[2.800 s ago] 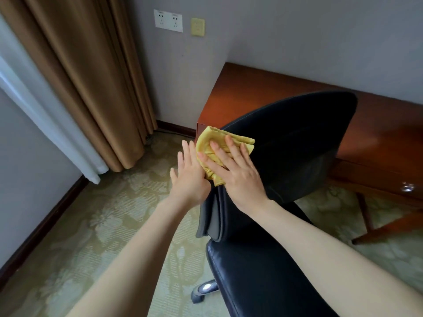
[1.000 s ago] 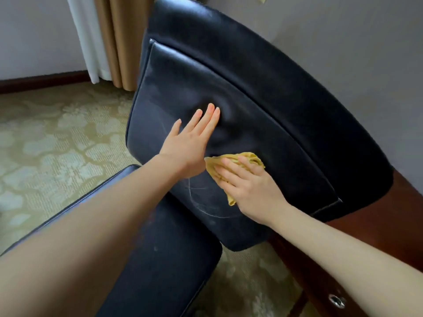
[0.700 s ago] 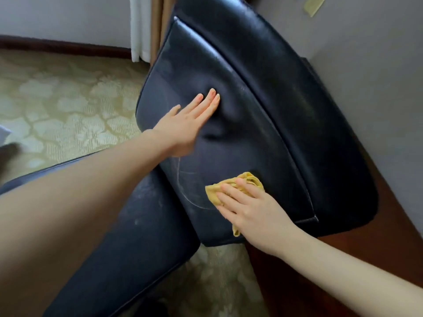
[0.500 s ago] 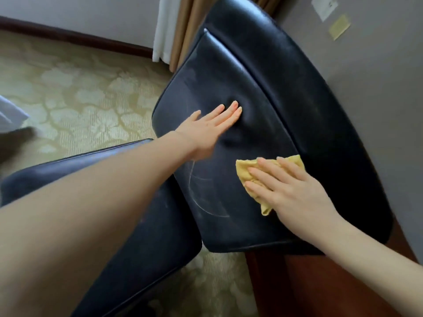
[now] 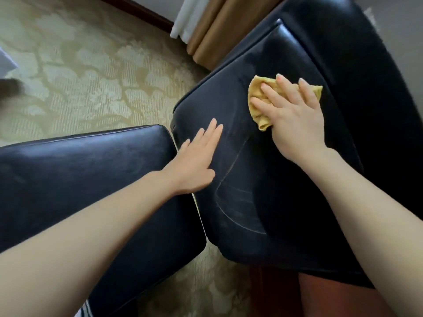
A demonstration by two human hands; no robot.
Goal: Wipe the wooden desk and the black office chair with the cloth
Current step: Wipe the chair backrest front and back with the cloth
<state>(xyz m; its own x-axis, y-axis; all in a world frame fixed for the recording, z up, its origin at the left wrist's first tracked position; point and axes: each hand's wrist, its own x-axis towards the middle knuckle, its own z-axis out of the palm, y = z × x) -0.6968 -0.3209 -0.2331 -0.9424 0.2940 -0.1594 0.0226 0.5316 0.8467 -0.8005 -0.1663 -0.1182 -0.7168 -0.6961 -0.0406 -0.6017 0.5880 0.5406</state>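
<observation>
The black office chair fills the middle and right of the view, its backrest pad facing me and its seat at lower left. Faint pale wipe streaks curve across the pad. My right hand lies flat with straight fingers on the yellow cloth, pressing it against the upper part of the backrest. My left hand rests flat on the backrest's left side, fingers straight and together. A strip of the wooden desk shows below the chair back at bottom right.
Patterned beige carpet covers the floor at left. A brown curtain and a white sheer hang at top centre, with a dark baseboard beside them. A grey wall shows at far top right.
My right hand slid the cloth from the lower backrest up to its upper part. My left hand shifted lower on the pad. The view tilted further down over the chair.
</observation>
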